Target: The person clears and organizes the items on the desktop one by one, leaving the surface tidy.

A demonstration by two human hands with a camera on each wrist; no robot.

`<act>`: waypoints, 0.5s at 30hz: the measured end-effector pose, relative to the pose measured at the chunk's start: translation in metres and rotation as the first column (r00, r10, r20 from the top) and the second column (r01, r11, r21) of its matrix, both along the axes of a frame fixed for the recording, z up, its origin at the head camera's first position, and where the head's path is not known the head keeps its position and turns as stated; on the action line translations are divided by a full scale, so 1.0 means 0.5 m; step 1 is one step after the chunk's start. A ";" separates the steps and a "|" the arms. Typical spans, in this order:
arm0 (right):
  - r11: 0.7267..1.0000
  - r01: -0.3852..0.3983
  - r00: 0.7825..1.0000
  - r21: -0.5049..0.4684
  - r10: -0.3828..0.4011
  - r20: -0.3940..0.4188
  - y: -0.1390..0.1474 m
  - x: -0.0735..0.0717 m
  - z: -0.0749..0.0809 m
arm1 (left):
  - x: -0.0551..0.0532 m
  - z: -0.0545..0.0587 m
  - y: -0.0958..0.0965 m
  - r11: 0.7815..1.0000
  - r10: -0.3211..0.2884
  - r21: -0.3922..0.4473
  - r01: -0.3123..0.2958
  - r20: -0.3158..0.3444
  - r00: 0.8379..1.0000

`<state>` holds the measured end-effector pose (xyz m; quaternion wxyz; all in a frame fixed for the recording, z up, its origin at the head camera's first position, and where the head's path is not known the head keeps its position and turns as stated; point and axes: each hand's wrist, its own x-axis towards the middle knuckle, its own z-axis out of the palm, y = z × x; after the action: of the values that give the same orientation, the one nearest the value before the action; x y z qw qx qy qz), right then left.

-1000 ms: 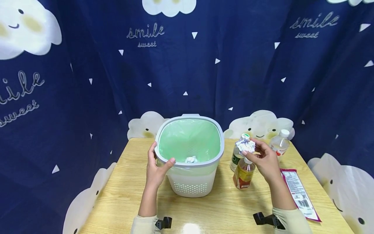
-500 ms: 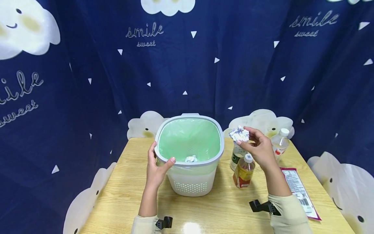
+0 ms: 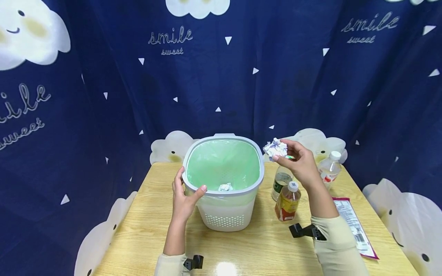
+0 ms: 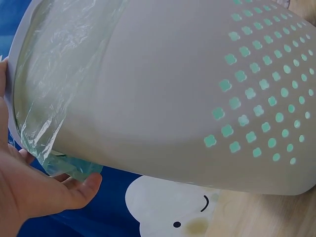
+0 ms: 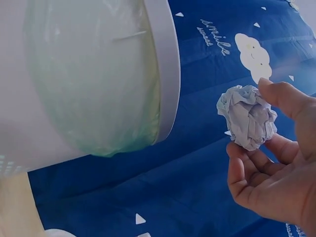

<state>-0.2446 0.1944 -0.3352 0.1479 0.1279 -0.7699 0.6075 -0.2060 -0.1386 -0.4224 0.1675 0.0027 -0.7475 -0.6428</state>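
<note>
A pale trash bin (image 3: 226, 219) with a green liner bag (image 3: 221, 159) stands upright on the table. My left hand (image 3: 184, 201) grips its rim at the left side, thumb over the front edge. The left wrist view shows the fingers curled by the bagged-over edge below the rim (image 4: 15, 74). Between thumb and fingertips my right hand (image 3: 301, 163) pinches a crumpled paper ball (image 5: 247, 118), held in the air just right of the bin. Another crumpled paper piece (image 3: 226, 187) lies inside the bin.
Right of the bin stand a bottle of amber drink (image 3: 287, 203), a clear bottle with a dark label (image 3: 281, 182) and another clear bottle (image 3: 329, 168) farther right. A flat printed packet (image 3: 355, 228) lies near the table's right edge. A blue curtain (image 3: 221, 76) hangs behind.
My right hand has moved up and left with the paper ball, from over the bottles toward the bin's right rim. My left hand and the bin have stayed in place.
</note>
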 end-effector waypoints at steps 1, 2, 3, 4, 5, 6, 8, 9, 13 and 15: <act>1.000 -0.010 1.000 0.004 0.010 0.001 -0.002 -0.003 0.003 | 0.000 0.000 0.000 1.000 0.000 -0.001 0.000 0.001 1.000; 1.000 -0.018 1.000 0.007 0.018 0.001 -0.003 -0.006 0.007 | 0.000 0.000 0.000 1.000 0.001 -0.001 -0.001 0.001 1.000; 1.000 -0.024 1.000 0.012 0.024 0.000 -0.005 -0.008 0.012 | 0.001 0.000 0.001 1.000 0.002 -0.001 -0.002 0.001 1.000; 0.999 -0.029 1.000 0.015 0.029 0.002 -0.008 -0.011 0.016 | 0.001 0.000 0.001 1.000 0.003 -0.001 -0.003 0.000 1.000; 0.999 -0.038 0.999 0.015 0.038 0.003 -0.010 -0.013 0.021 | 0.000 0.000 0.001 1.000 0.005 -0.002 -0.005 0.001 1.000; 0.999 -0.047 0.999 0.013 0.047 0.003 -0.012 -0.016 0.025 | 0.000 0.000 0.001 1.000 0.007 -0.002 -0.007 0.000 1.000; 0.998 -0.062 0.998 0.016 0.062 0.001 -0.017 -0.022 0.033 | 0.000 0.000 0.002 1.000 0.008 -0.003 -0.008 0.003 1.000; 0.997 -0.074 0.997 0.015 0.074 0.002 -0.020 -0.026 0.037 | -0.001 0.000 0.002 1.000 0.009 -0.003 -0.009 0.006 1.000; 0.994 -0.107 0.994 0.022 0.106 0.020 -0.031 -0.039 0.052 | -0.002 -0.001 0.001 1.000 -0.007 0.016 0.007 -0.005 1.000; 0.992 -0.120 0.992 0.030 0.119 0.032 -0.036 -0.046 0.057 | -0.002 -0.002 0.000 0.999 -0.018 0.034 0.018 -0.011 1.000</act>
<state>-0.2675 0.1764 -0.3067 0.0974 0.1669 -0.7726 0.6047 -0.2070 -0.1386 -0.4235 0.1656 -0.0045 -0.7354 -0.6570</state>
